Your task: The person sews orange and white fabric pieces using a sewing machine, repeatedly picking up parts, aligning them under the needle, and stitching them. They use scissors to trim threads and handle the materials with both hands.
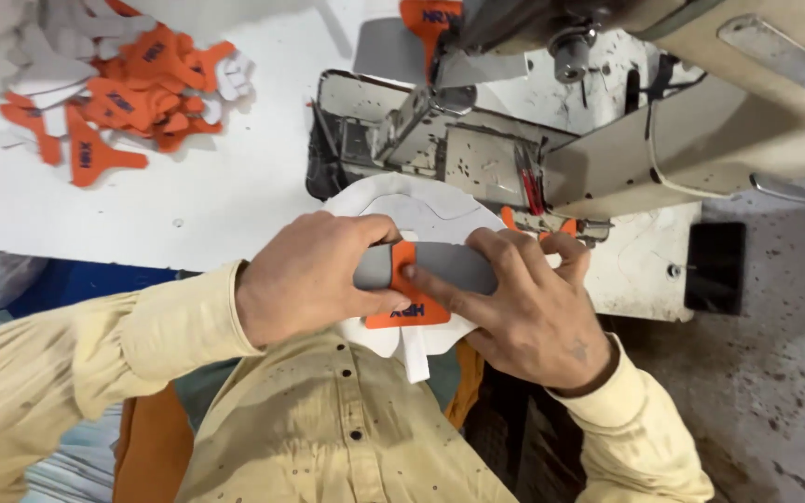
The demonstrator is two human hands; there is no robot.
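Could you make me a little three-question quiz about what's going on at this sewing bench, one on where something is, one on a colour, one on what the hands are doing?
1. Where does the pile of cut pieces lie?
A. far left of the white table
B. on the floor
C. on the person's lap

2. What colour is the tab under the fingers?
A. green
B. orange
C. black

3. What are the left hand and right hand doing?
A. hanging free
B. both pressing a grey strip on the white piece
C. one holding scissors

Answers: 1 A, the pile sits at the table's upper left. 2 B, the tab is plainly orange. 3 B, both hands close on the strip beside the sewing machine.
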